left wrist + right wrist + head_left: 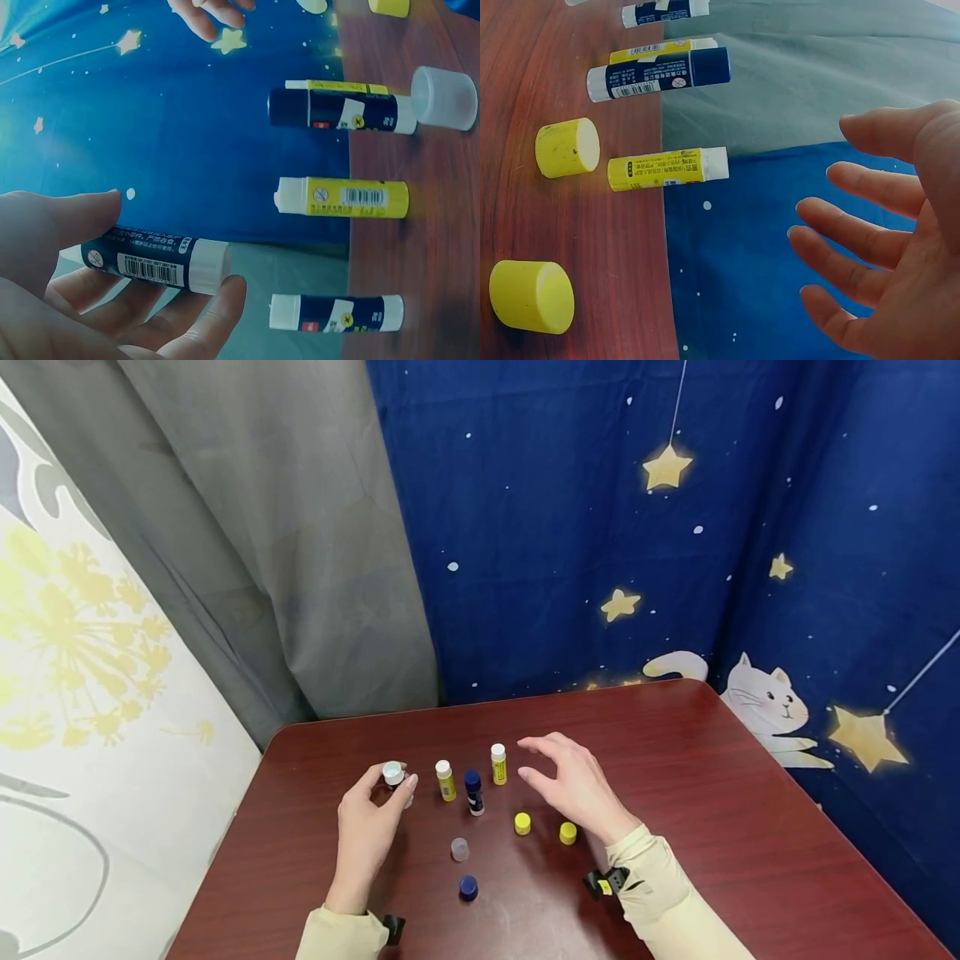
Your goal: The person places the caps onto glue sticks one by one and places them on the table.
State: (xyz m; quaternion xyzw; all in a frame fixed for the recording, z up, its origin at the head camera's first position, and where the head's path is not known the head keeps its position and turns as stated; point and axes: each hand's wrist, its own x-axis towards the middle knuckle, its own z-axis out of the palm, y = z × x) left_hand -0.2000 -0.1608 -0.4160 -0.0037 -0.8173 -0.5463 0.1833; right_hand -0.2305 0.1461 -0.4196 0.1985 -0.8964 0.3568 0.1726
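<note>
My left hand (367, 827) holds an uncapped navy glue stick (154, 262) between thumb and fingers, above the table. Behind that hand stands another uncapped navy glue stick (349, 313), mostly hidden in the head view. To the right stand two uncapped yellow glue sticks (446, 782) (499, 767). Between them, slightly nearer, is a navy glue stick (474, 795) with its blue cap on. My right hand (573, 781) hovers empty beside the right-hand yellow stick, fingers apart and loosely bent, touching nothing.
Loose caps lie on the red-brown table (712, 827): a translucent cap (460, 849), a blue cap (468, 887) and two yellow caps (522, 823) (567, 833). Grey and blue curtains (540, 568) hang behind the table's far edge.
</note>
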